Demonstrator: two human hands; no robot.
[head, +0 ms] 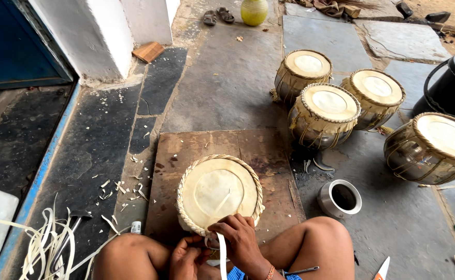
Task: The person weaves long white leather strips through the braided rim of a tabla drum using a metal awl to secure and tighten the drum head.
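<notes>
rawhide, pale and taut, caps the small drum [218, 193] standing on a brown wooden board [269, 150] between the person's knees. it likely handles as stiff and fairly heavy, the skin the fragile part, so the braided rim looks the safest hold. the right hand [239, 239] lies over the rim at 6 o'clock, fingers curled on the lacing; the left hand [186, 257] pinches a pale strap [222, 256] just beside it (its loose end hangs down). four finished drums [329, 115] sit at 1 to 3 o'clock on the stone floor, a small steel pot [340, 198] near the right knee, strap offcuts [46, 243] at 8 o'clock.
</notes>
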